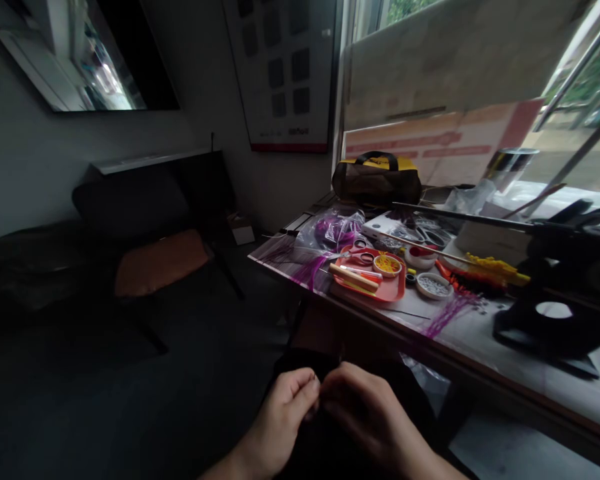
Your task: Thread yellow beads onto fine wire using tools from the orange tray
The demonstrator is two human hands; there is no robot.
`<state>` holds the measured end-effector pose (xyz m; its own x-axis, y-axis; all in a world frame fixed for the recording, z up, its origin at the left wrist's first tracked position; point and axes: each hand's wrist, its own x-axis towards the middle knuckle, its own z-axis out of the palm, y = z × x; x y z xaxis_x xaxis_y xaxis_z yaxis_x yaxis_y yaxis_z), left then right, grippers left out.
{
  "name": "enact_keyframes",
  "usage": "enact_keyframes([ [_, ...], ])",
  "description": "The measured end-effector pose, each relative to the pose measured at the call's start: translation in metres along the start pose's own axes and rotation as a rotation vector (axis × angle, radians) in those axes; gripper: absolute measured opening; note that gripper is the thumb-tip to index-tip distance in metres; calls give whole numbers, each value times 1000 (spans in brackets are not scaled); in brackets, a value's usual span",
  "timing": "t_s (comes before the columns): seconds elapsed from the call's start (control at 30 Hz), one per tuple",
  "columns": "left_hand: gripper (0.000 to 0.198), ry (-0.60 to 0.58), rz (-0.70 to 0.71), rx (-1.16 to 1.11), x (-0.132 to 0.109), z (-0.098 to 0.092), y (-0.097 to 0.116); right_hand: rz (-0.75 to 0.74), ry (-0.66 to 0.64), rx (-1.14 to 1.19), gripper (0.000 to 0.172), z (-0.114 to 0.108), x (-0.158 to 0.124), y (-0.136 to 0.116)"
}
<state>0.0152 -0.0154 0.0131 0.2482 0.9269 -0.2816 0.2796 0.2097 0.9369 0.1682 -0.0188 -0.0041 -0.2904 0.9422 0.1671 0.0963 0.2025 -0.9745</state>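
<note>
Over the dark-clothed lap, my left hand (286, 408) and my right hand (365, 410) are close together, their fingertips almost touching. The left thumb and index finger press together in a pinch; what they hold, if anything, is too small to name. My right hand is curled and somewhat blurred, and its grip is hidden. Beyond the hands, on the table (473, 347), a red tray (393, 288) carries scissors (363, 259), a wooden-coloured stick (354, 278) and a bowl of yellow pieces (387, 265).
Right of the tray are a dish of pale beads (434, 286), purple strands (447, 317) and a black stand (555, 327). A plastic bag (330, 233) lies behind it. A yellow-black bag (377, 179) sits at the back. A chair (163, 263) stands left.
</note>
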Motion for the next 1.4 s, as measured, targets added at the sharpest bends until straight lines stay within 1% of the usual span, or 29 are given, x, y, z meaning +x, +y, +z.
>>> enact_keyframes([
  [0.03, 29, -9, -103, -152, -1, 1, 1, -124, 27, -133, 12, 1, -2, 1],
  [0.07, 29, -20, -174, -269, -2, 2, 1, -232, 43, -244, 16, 2, -3, 2],
  [0.1, 28, -29, -224, -355, -3, 2, 1, -323, 50, -330, 19, 2, -5, 3],
  [0.17, 28, -43, -293, -460, -4, 3, 0, -456, 40, -450, 19, 1, -6, 5],
  [0.23, 28, -41, -343, -499, -4, 3, -1, -535, 22, -515, 20, 0, -6, 6],
  [0.27, 29, -35, -360, -492, -4, 3, -1, -546, 14, -522, 20, -1, -6, 7],
  [0.3, 30, -30, -359, -461, -4, 3, -1, -527, 12, -512, 21, -1, -6, 7],
  [0.33, 29, -28, -326, -394, -4, 3, 0, -476, 19, -483, 23, 0, -6, 7],
  [0.37, 26, -23, -261, -287, -4, 2, 1, -403, 29, -436, 23, 0, -5, 6],
  [0.4, 26, -12, -163, -146, -3, 2, 2, -316, 32, -372, 23, 1, -5, 5],
  [0.43, 27, 3, -35, 20, -3, 2, 3, -221, 28, -295, 22, 1, -4, 3],
  [0.5, 29, 43, 271, 353, -2, 2, 4, -29, -15, -113, 19, 1, -3, -2],
  [0.57, 28, 85, 564, 603, 0, 2, 2, 141, -72, 96, 19, -1, -2, -7],
  [0.6, 27, 116, 696, 690, 1, 3, -1, 218, -91, 196, 20, -3, -1, -9],
  [0.67, 27, 211, 887, 802, 2, 3, -8, 351, -121, 371, 21, -5, 0, -9],
  [0.73, 27, 277, 982, 846, 3, 3, -12, 482, -162, 515, 21, -6, 0, -7],
  [0.77, 27, 259, 971, 850, 2, 3, -13, 534, -181, 575, 22, -5, 0, -5],
  [0.8, 27, 203, 908, 837, 1, 2, -12, 561, -194, 617, 23, -4, 0, -2],
  [0.83, 26, 136, 797, 798, 0, 1, -9, 556, -196, 630, 24, -3, -1, 0],
  [0.9, 26, 24, 466, 625, -2, -1, -4, 459, -148, 562, 25, 0, -3, 2],
  [0.97, 28, -25, 163, 352, -3, -1, 0, 320, -86, 403, 23, 4, -5, 1],
  [1.0, 29, -41, 67, 218, -3, -1, 1, 257, -64, 311, 21, 5, -6, 1],
  [1.07, 29, -80, -30, 29, -3, 0, 1, 159, -48, 152, 18, 6, -8, 0],
  [1.1, 29, -92, -47, -13, -2, 0, 0, 127, -52, 100, 18, 6, -9, 0],
  [1.17, 29, -98, -34, 15, -3, 1, 1, 118, -59, 84, 19, 6, -10, 0],
  [1.23, 29, -61, 63, 172, -4, 1, 4, 178, -68, 178, 21, 5, -9, 0],
  [1.3, 29, -17, 211, 379, -5, 1, 6, 246, -72, 300, 24, 5, -9, 1],
  [1.37, 29, 9, 325, 526, -6, 1, 8, 270, -59, 360, 26, 6, -8, 2],
  [1.4, 29, 14, 349, 559, -6, 2, 8, 267, -45, 352, 26, 6, -8, 2],
])
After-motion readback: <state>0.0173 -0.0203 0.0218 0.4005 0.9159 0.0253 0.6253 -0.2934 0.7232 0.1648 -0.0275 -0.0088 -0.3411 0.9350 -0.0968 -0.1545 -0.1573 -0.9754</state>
